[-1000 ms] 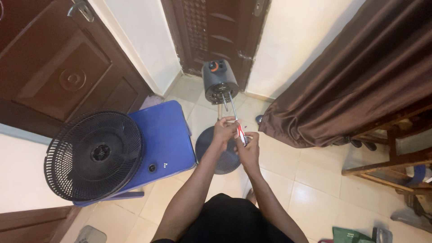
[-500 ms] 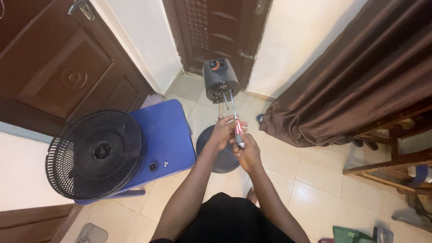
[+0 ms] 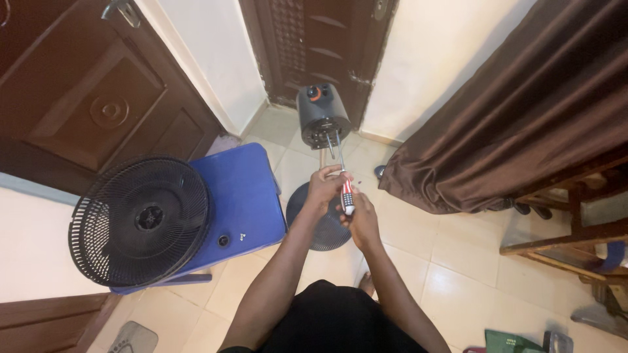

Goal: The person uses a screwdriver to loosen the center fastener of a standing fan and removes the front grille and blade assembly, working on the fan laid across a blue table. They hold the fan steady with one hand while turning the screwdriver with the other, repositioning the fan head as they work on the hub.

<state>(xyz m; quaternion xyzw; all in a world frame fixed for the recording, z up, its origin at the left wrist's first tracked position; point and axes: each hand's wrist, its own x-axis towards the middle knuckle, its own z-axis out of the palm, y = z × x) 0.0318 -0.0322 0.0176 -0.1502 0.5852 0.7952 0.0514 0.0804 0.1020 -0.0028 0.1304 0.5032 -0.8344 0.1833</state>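
A stand fan's dark grey motor head [image 3: 322,116] with an orange knob stands on its pole above a round dark base [image 3: 324,219] on the tiled floor. My right hand [image 3: 361,219] grips a screwdriver [image 3: 345,191] with a red, white and blue handle, its shaft pointing up at the underside of the motor head. My left hand [image 3: 325,186] is curled around the pole just below the head, next to the screwdriver.
A black fan grille [image 3: 139,219] lies on a blue plastic stool [image 3: 245,202] at my left. Dark wooden doors [image 3: 85,98] stand at left and ahead. A brown curtain [image 3: 517,111] hangs right, with a wooden chair [image 3: 569,229] beyond it.
Both hands and the screwdriver stay at the pole under the motor head, shifting only slightly. The view has drifted a little.
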